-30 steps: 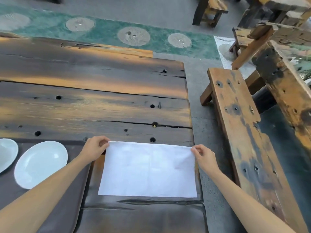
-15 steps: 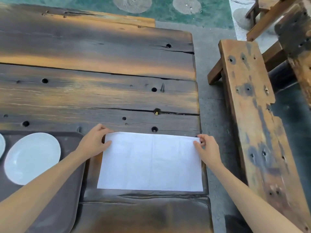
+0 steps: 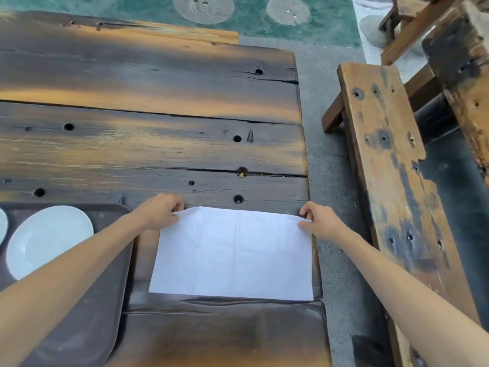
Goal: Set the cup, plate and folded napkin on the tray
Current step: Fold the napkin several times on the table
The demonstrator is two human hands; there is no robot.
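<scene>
A white napkin (image 3: pixel 234 254) lies spread flat near the front right of the dark wooden table (image 3: pixel 148 107). My left hand (image 3: pixel 160 211) pinches its far left corner, which is lifted slightly off the wood. My right hand (image 3: pixel 318 221) pinches the far right corner. A dark brown tray (image 3: pixel 105 282) sits at the left, under my left forearm. On it rests a white plate (image 3: pixel 49 238), and the rim of a second white dish (image 3: pixel 2 227) shows at the frame's left edge. No cup is in view.
A worn wooden bench (image 3: pixel 389 165) runs along the right side, across a grey floor gap (image 3: pixel 328 144) from the table. More wooden furniture (image 3: pixel 455 56) stands at the far right. A green patterned floor (image 3: pixel 264 17) lies beyond the table.
The view has tilted down and closer. Both hands have gone from pressing on the napkin's far corners to pinching them, and the far edge is slightly raised.
</scene>
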